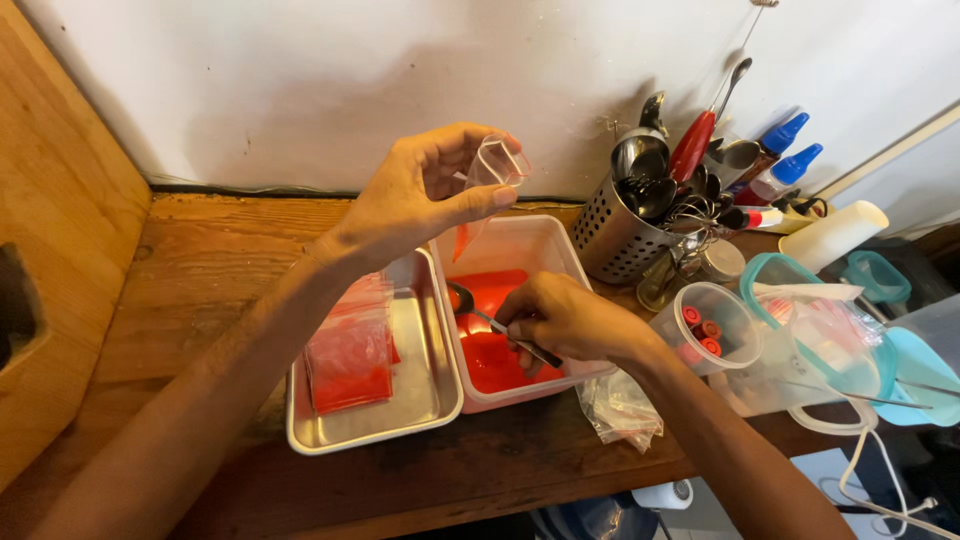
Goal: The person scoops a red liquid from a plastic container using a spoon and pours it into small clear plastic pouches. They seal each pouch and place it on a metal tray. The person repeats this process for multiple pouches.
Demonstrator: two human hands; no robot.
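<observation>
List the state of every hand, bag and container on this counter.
left hand: holds small plastic bag open
right hand: grips spoon in red sauce
white tub: partly filled with sauce
steel tray: holds filled red bags
utensil holder: upright, full

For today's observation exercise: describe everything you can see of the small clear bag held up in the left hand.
The small clear bag is thin, transparent plastic, pinched between the left hand's thumb and fingers. Its mouth is held open at the top; a little red sauce sits in its lower tip. It hangs above the white plastic tub of red sauce, touching only that hand.
</observation>
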